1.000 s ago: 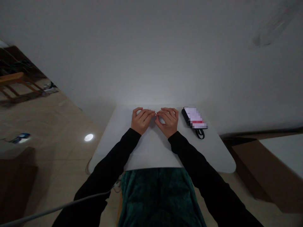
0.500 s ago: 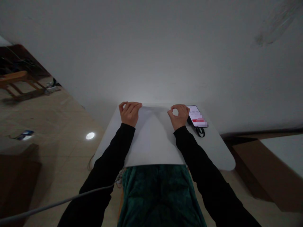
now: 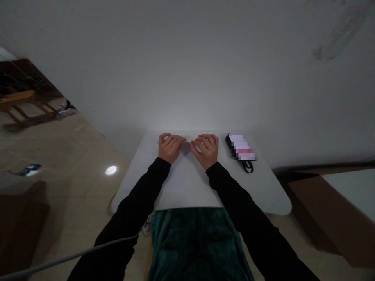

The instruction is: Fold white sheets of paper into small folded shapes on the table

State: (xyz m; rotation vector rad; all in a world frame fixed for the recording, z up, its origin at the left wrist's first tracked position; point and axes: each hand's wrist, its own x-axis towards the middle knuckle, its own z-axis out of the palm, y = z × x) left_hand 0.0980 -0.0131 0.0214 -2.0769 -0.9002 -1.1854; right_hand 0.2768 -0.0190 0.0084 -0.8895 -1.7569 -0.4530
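A white paper sheet (image 3: 187, 183) lies flat on a white table (image 3: 269, 191), reaching its near edge. The left hand (image 3: 171, 148) and right hand (image 3: 206, 150) rest on the sheet's far part, fingers curled and pressed together, tips almost meeting; whether they pinch it, I cannot tell. A phone (image 3: 240, 147) lies just beside the right hand

Nothing legible anywhere. Smartphone (image 3: 240, 147) on tabletop (image 3: 269, 187): screen pixelated, pale w/ red band, no readable txt. White paper sheet (image 3: 187, 183): no visible print. Blue-and-white item (image 3: 29, 170) on tile floor (image 3: 73, 187): too small & blurred to read, so no brand or nos.
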